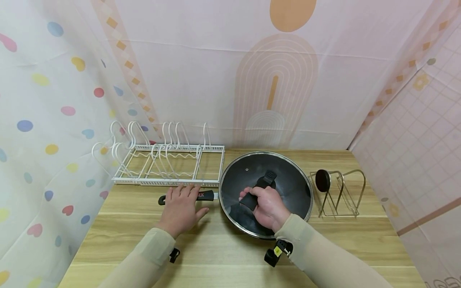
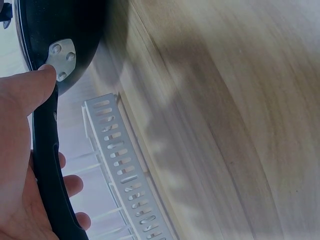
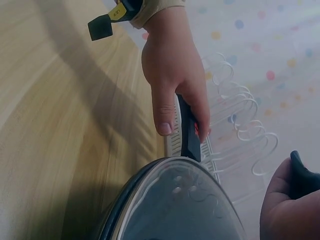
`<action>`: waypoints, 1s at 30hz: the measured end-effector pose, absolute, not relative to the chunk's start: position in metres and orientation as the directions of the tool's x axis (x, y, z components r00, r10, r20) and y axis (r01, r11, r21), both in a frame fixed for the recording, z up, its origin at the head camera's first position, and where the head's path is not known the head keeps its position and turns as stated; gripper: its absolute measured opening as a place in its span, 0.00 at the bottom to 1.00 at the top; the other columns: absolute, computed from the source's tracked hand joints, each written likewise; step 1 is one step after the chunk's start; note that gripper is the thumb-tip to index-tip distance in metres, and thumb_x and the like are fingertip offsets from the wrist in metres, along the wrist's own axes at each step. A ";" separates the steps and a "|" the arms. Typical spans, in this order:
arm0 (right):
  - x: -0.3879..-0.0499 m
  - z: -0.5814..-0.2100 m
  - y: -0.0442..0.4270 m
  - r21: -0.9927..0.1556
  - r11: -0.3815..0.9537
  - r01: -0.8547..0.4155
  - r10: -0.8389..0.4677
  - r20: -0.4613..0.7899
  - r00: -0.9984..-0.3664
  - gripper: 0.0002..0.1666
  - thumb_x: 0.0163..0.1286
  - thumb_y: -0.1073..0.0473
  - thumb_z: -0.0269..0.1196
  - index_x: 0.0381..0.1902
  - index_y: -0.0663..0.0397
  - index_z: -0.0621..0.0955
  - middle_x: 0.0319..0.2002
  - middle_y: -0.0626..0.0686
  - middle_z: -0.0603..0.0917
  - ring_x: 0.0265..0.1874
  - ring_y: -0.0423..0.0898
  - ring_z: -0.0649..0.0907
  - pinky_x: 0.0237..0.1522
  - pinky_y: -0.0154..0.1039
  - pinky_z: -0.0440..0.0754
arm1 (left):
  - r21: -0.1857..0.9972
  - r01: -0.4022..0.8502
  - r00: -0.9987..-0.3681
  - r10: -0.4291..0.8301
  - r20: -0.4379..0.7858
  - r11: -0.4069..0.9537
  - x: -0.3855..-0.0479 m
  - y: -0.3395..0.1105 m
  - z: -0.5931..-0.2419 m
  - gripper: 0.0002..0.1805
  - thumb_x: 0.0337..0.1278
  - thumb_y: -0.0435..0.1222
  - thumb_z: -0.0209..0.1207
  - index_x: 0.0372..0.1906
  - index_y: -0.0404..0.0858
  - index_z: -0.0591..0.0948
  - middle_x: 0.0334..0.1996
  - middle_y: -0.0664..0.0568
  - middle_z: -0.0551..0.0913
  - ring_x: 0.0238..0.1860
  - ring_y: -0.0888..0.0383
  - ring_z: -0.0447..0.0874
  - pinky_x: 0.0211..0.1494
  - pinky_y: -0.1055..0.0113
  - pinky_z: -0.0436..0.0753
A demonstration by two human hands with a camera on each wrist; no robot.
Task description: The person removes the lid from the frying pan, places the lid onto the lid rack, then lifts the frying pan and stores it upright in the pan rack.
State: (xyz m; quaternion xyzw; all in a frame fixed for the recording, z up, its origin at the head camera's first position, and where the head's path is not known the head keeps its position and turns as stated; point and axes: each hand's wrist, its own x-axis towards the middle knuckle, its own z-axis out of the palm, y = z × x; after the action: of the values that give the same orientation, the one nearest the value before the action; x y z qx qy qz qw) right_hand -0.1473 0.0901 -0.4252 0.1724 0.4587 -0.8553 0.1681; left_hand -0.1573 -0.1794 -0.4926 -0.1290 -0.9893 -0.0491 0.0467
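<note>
Downward head view, close wrist views, shared pan (image 2: 75, 25)

A wood-grain table (image 1: 223, 260) sits against pale walls, apparently of hung cloth: a dotted left wall (image 1: 39, 160), an arch-patterned back wall (image 1: 194, 88) and a gridded right wall (image 1: 417, 132).

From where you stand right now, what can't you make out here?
Middle of the pan handle, head view: hidden by the left hand.
Anything inside the pan, head view: the lid is too dark.
Part of the lid handle, right wrist view: cut off by the right edge.
Much of the white rack, left wrist view: cut off by the bottom edge.
</note>
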 end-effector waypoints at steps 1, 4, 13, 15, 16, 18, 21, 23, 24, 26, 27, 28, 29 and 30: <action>-0.147 -0.425 0.090 -0.728 -0.521 0.446 -0.126 -0.451 -0.883 0.48 0.78 0.71 0.50 0.79 0.59 0.32 0.47 0.58 0.76 0.41 0.46 0.83 0.50 0.38 0.86 | 0.087 0.259 -0.963 0.251 0.100 0.962 -0.157 -0.179 -0.493 0.47 0.63 0.63 0.66 0.78 0.40 0.71 0.73 0.40 0.75 0.76 0.30 0.66 0.77 0.29 0.60; -0.146 -0.424 0.090 -0.735 -0.509 0.449 -0.113 -0.460 -0.881 0.45 0.78 0.70 0.50 0.79 0.59 0.36 0.46 0.56 0.77 0.43 0.47 0.82 0.49 0.38 0.85 | 0.090 0.258 -0.964 0.250 0.091 0.962 -0.157 -0.179 -0.493 0.47 0.63 0.63 0.65 0.78 0.40 0.70 0.74 0.40 0.74 0.76 0.30 0.66 0.77 0.28 0.59; -0.145 -0.423 0.092 -0.720 -0.521 0.458 -0.087 -0.489 -0.868 0.47 0.81 0.67 0.46 0.82 0.50 0.31 0.40 0.51 0.77 0.41 0.45 0.80 0.54 0.41 0.82 | 0.092 0.252 -0.965 0.242 0.104 0.963 -0.155 -0.177 -0.489 0.46 0.62 0.63 0.66 0.76 0.39 0.72 0.73 0.39 0.75 0.76 0.30 0.66 0.77 0.29 0.59; -0.145 -0.424 0.092 -0.720 -0.520 0.459 -0.080 -0.494 -0.866 0.46 0.82 0.66 0.45 0.82 0.50 0.31 0.38 0.50 0.77 0.39 0.45 0.80 0.53 0.40 0.82 | 0.096 0.251 -0.965 0.241 0.107 0.963 -0.155 -0.176 -0.489 0.46 0.62 0.63 0.66 0.76 0.39 0.72 0.73 0.39 0.75 0.75 0.30 0.66 0.77 0.29 0.59; -0.145 -0.424 0.092 -0.720 -0.521 0.458 -0.077 -0.495 -0.866 0.45 0.82 0.66 0.45 0.82 0.50 0.32 0.37 0.49 0.77 0.38 0.45 0.80 0.52 0.40 0.82 | 0.098 0.251 -0.965 0.241 0.108 0.963 -0.154 -0.176 -0.488 0.46 0.62 0.63 0.66 0.76 0.39 0.72 0.73 0.39 0.75 0.76 0.30 0.66 0.77 0.29 0.59; -0.145 -0.424 0.092 -0.723 -0.520 0.455 -0.068 -0.496 -0.866 0.42 0.83 0.65 0.44 0.82 0.50 0.34 0.34 0.49 0.77 0.36 0.44 0.79 0.50 0.40 0.82 | 0.101 0.251 -0.965 0.241 0.108 0.963 -0.154 -0.176 -0.488 0.46 0.62 0.62 0.66 0.76 0.39 0.72 0.73 0.39 0.75 0.75 0.30 0.66 0.77 0.29 0.59; -0.144 -0.424 0.092 -0.729 -0.515 0.451 -0.057 -0.496 -0.866 0.40 0.83 0.65 0.44 0.81 0.51 0.36 0.32 0.48 0.77 0.34 0.44 0.78 0.46 0.39 0.81 | 0.102 0.253 -0.964 0.242 0.109 0.962 -0.154 -0.175 -0.488 0.46 0.62 0.63 0.66 0.76 0.39 0.72 0.73 0.39 0.75 0.75 0.30 0.66 0.77 0.29 0.60; -0.144 -0.425 0.092 -0.732 -0.512 0.449 -0.053 -0.495 -0.867 0.41 0.84 0.64 0.45 0.81 0.50 0.36 0.31 0.48 0.77 0.33 0.44 0.77 0.44 0.39 0.80 | 0.102 0.254 -0.964 0.243 0.109 0.962 -0.154 -0.175 -0.488 0.46 0.62 0.63 0.66 0.76 0.39 0.71 0.73 0.39 0.75 0.76 0.30 0.66 0.77 0.29 0.60; -0.144 -0.425 0.093 -0.735 -0.508 0.449 -0.052 -0.494 -0.868 0.41 0.84 0.64 0.45 0.81 0.50 0.35 0.31 0.48 0.76 0.33 0.44 0.77 0.44 0.39 0.79 | 0.101 0.254 -0.964 0.243 0.109 0.962 -0.154 -0.175 -0.488 0.46 0.62 0.63 0.66 0.76 0.39 0.71 0.73 0.39 0.75 0.75 0.30 0.66 0.77 0.29 0.60; -0.144 -0.424 0.093 -0.738 -0.503 0.450 -0.054 -0.493 -0.869 0.41 0.84 0.64 0.45 0.81 0.50 0.35 0.31 0.48 0.76 0.33 0.43 0.76 0.44 0.39 0.78 | 0.099 0.256 -0.963 0.245 0.110 0.962 -0.154 -0.176 -0.489 0.47 0.62 0.63 0.66 0.76 0.39 0.71 0.73 0.39 0.75 0.75 0.30 0.66 0.77 0.28 0.60; -0.144 -0.424 0.093 -0.739 -0.501 0.450 -0.054 -0.492 -0.869 0.40 0.83 0.64 0.45 0.80 0.50 0.36 0.31 0.48 0.76 0.33 0.43 0.76 0.44 0.39 0.78 | 0.098 0.258 -0.963 0.247 0.111 0.961 -0.154 -0.176 -0.489 0.47 0.62 0.63 0.66 0.76 0.39 0.71 0.73 0.39 0.75 0.75 0.30 0.66 0.77 0.28 0.60; -0.144 -0.424 0.093 -0.742 -0.498 0.450 -0.054 -0.491 -0.869 0.39 0.83 0.64 0.45 0.79 0.51 0.37 0.31 0.48 0.76 0.33 0.43 0.76 0.44 0.38 0.78 | 0.098 0.259 -0.962 0.248 0.112 0.961 -0.154 -0.176 -0.489 0.47 0.62 0.63 0.67 0.76 0.38 0.72 0.73 0.39 0.75 0.75 0.29 0.66 0.77 0.28 0.60; -0.144 -0.424 0.093 -0.744 -0.494 0.449 -0.053 -0.490 -0.870 0.37 0.83 0.64 0.46 0.78 0.52 0.39 0.31 0.48 0.76 0.33 0.44 0.75 0.44 0.38 0.78 | 0.097 0.260 -0.962 0.249 0.113 0.961 -0.154 -0.176 -0.490 0.47 0.62 0.63 0.66 0.76 0.38 0.71 0.73 0.39 0.75 0.75 0.29 0.66 0.77 0.28 0.60; -0.144 -0.424 0.093 -0.748 -0.491 0.447 -0.054 -0.486 -0.872 0.35 0.83 0.64 0.46 0.77 0.52 0.41 0.31 0.48 0.75 0.33 0.43 0.75 0.44 0.38 0.78 | 0.097 0.260 -0.962 0.249 0.113 0.961 -0.154 -0.176 -0.490 0.47 0.62 0.63 0.66 0.76 0.38 0.71 0.73 0.39 0.75 0.75 0.29 0.66 0.77 0.28 0.59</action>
State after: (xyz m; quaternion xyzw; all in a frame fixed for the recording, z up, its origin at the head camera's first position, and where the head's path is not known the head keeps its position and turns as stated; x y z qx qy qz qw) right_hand -0.1438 0.0934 -0.4243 0.2037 0.4821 -0.8390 0.1492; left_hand -0.1543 -0.1765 -0.4901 -0.1288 -0.9889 -0.0553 0.0498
